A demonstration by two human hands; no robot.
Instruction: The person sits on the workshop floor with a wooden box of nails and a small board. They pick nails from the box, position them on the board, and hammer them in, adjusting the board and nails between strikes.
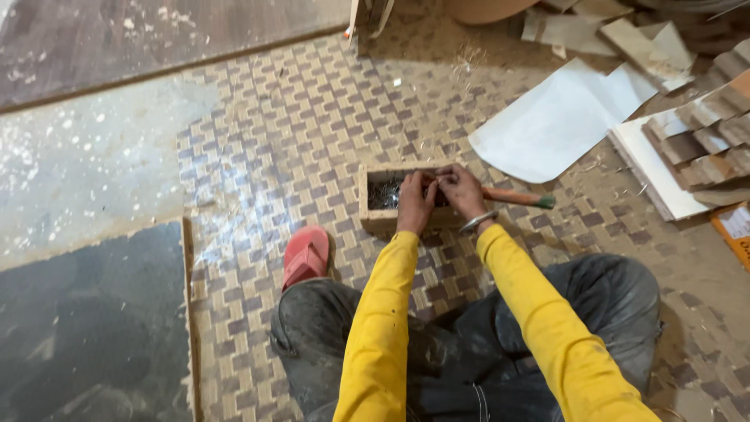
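A red slipper [306, 254] is seen on the patterned floor mat [297, 133], left of the small wooden box [373, 209]. The box is laid long side left to right, open top up, filled with dark nails. The left hand [416, 202] is bent over the box, fingers pinched on something tiny. The right hand [462, 191] is pinched beside it, touching. An orange-handled tool [516, 197] is laid pointing right. White paper [558, 121] and wood blocks [707, 141] are crowded at the right.

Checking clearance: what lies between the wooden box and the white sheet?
In the head view, a hammer with an orange handle lies between the wooden box and the white sheet.
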